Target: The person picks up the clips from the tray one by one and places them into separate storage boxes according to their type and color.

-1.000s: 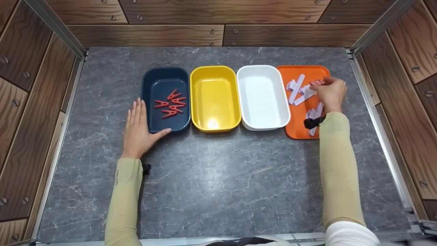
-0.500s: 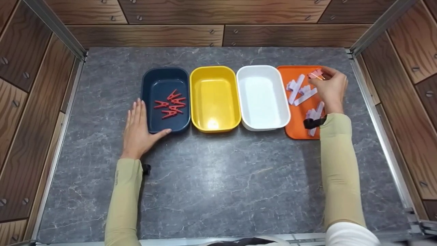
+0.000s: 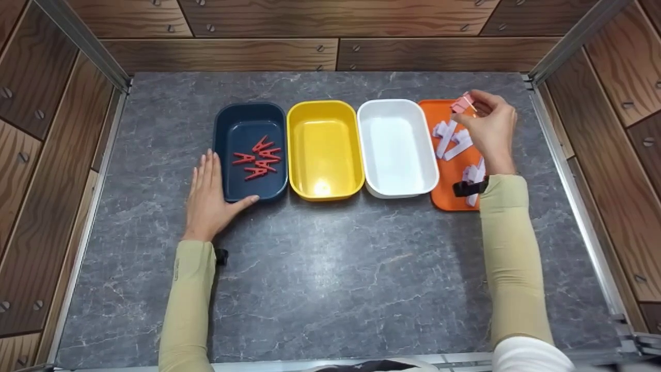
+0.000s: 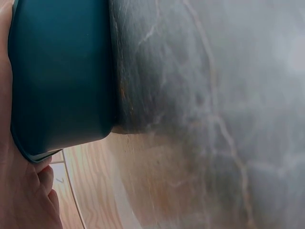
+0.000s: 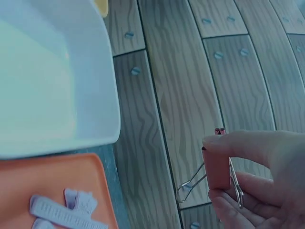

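Note:
My right hand pinches a pink binder clip between thumb and fingers, above the far part of the orange tray. In the right wrist view the binder clip shows its wire handles spread to both sides. Several pale purple bag clips lie on the tray under and beside this hand. My left hand rests along the left side and near corner of the dark blue bin, fingers straight and thumb on the rim. Several red clothespins lie in that bin.
A yellow bin and a white bin stand in a row between the blue bin and the tray. All sit on a grey marbled tabletop. Wood-patterned walls with metal frame edges close in the back and sides.
My right hand has lifted the pink binder clip off the tray area and moved it up, away from me and slightly left. The left hand has stayed at the blue bin.

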A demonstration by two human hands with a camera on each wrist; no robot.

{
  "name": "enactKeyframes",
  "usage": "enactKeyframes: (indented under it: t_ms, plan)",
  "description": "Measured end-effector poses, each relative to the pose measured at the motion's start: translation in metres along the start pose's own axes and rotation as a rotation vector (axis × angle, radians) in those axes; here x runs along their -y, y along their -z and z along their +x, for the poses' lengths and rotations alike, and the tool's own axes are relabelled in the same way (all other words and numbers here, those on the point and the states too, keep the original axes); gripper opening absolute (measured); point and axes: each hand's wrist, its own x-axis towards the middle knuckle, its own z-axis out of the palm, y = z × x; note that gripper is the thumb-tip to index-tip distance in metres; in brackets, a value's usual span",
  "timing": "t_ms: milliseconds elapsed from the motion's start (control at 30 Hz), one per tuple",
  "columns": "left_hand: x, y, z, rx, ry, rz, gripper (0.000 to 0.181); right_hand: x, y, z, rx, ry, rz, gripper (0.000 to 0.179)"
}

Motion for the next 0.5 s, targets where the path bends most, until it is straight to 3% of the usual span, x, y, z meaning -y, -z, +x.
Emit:
enactKeyframes:
  t_ms: [500]
  plan:
    - [0.000,0.000,-0.001,-0.003,0.005,-0.005,0.133,0.025,-0.018,-0.018,0.068,0.193,0.129,0.057]
